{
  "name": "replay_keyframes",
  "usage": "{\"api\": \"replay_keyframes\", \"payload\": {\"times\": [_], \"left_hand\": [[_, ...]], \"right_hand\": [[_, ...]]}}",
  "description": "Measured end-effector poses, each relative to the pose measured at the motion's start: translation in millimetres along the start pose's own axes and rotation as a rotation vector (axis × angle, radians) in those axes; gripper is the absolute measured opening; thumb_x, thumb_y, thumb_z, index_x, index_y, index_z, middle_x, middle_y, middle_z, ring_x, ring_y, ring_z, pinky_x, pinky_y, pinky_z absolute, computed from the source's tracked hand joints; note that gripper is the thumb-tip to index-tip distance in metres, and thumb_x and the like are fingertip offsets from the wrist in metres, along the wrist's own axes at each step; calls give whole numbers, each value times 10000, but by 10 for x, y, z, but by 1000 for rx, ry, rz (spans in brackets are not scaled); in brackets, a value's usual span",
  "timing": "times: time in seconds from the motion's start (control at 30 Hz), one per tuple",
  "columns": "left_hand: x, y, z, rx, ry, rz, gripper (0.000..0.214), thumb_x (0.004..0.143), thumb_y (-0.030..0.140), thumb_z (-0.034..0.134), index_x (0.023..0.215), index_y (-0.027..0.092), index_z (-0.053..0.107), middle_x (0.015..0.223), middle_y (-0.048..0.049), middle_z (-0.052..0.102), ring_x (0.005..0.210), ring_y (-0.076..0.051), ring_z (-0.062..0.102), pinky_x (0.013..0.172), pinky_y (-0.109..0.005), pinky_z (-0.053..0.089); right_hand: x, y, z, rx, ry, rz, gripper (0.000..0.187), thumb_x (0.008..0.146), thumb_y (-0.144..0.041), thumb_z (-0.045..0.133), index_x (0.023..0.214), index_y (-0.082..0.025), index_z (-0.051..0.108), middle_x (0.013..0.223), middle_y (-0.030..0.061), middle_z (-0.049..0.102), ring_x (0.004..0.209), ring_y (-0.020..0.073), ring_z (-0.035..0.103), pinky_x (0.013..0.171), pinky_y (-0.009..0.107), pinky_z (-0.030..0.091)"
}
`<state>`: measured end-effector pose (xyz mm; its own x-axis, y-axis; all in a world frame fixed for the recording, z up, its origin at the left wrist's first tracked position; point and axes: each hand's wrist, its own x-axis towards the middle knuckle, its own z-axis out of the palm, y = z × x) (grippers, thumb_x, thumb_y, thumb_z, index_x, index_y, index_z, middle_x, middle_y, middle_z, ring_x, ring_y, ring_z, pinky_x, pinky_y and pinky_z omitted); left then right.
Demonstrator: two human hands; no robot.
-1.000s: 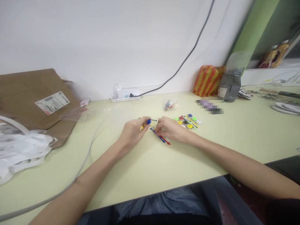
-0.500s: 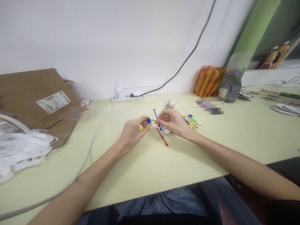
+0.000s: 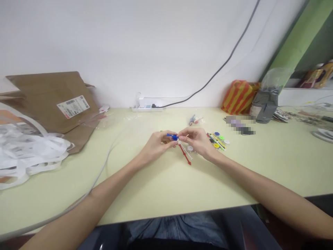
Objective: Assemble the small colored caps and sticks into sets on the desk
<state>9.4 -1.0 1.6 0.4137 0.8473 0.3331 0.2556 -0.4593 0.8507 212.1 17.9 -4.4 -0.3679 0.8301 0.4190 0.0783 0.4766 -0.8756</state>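
Observation:
My left hand (image 3: 159, 143) is closed in a pinch around a small blue round piece (image 3: 175, 138). A blue arrow-shaped pointer (image 3: 169, 135) lies against that piece, and the fingertips of my right hand (image 3: 194, 139) pinch its near end, which they partly hide. Both hands meet just above the table. Under them lie a red arrow pointer (image 3: 185, 155), a white pointer (image 3: 187, 153) and a white round piece (image 3: 190, 148). Right of my right hand is a group of coloured round pieces and pointers, among them a yellow round piece (image 3: 216, 146).
A clear bag with small parts (image 3: 194, 120) lies behind the hands. White strips (image 3: 28, 152) and a brown cardboard package (image 3: 47, 93) fill the left side. A power strip (image 3: 147, 109) stands by the wall; a grey cable (image 3: 104, 163) crosses the table. A striped bag (image 3: 239, 97) stands back right.
The blue pointer has moved from upright beside the right fingers to lying across the blue round piece. My hands have come together, and the view has shifted left.

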Motion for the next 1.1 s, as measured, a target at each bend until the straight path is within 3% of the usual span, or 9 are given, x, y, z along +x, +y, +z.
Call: {"api": "replay_keyframes", "payload": {"times": [0.23,0.53,0.7,1.1], "left_hand": [[9,-13,21,34,24,15,252,856,340,701,1016,146,700,817,-34,722,655,-130,646,655,-256,553],[-3,-9,24,83,34,6,296,848,335,698,1082,153,681,809,-34,735,675,-146,675,669,-267,562],[-32,73,30,198,40,106,260,884,337,654,1082,174,698,887,-45,746,736,-139,672,645,-233,523],[-36,133,-25,359,107,170,189,911,274,600,1032,195,722,914,-16,742,794,-129,673,761,-232,519]], "right_hand": [[19,-17,20,153,-4,65,307,758,-415,800,897,-166,688,836,42,706,766,157,645,730,291,494],[15,-62,11,186,-52,122,350,702,-448,836,815,-164,664,741,23,688,674,136,630,649,265,493],[29,-42,-11,138,-66,137,385,684,-438,854,817,-164,619,718,13,673,624,128,623,587,249,483],[60,60,-18,62,-30,42,249,814,-384,739,872,-166,632,838,53,713,779,170,700,748,299,545]]}}
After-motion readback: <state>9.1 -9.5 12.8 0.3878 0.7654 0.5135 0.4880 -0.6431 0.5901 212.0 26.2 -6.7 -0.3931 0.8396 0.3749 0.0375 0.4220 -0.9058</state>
